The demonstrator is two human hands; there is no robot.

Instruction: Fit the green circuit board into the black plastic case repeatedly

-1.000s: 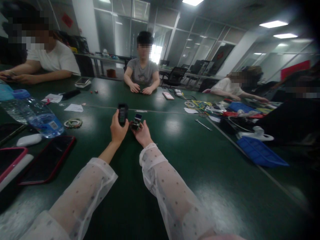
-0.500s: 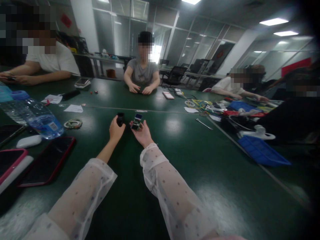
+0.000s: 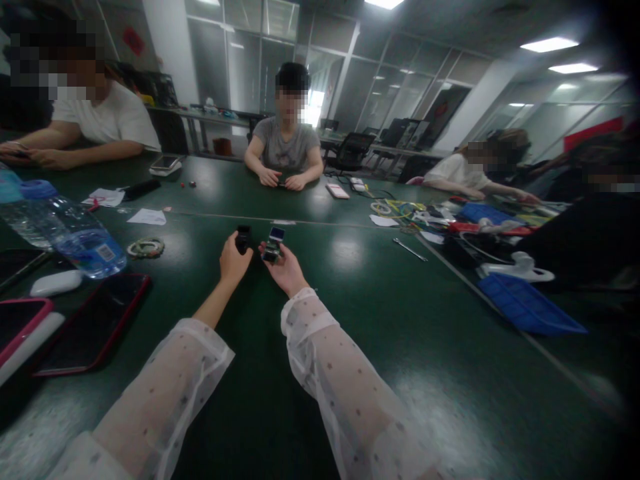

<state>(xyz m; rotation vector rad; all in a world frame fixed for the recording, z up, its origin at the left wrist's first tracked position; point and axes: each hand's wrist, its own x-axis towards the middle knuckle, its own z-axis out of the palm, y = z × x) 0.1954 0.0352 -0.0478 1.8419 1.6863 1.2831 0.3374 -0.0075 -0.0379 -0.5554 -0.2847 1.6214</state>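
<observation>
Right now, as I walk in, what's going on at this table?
The camera wearer's left hand holds a small black object, and the right hand holds a small greenish device with a dark panel. The two pieces are apart, over the table. Across it, a person in grey handles a small dark thing. A red-edged phone lies to the left.

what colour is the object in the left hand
The object in the left hand is black, as the head view shows.

Blue tray (image 3: 530,305) right; bottle (image 3: 84,232) left, near red-edged phone (image 3: 97,325).
</observation>
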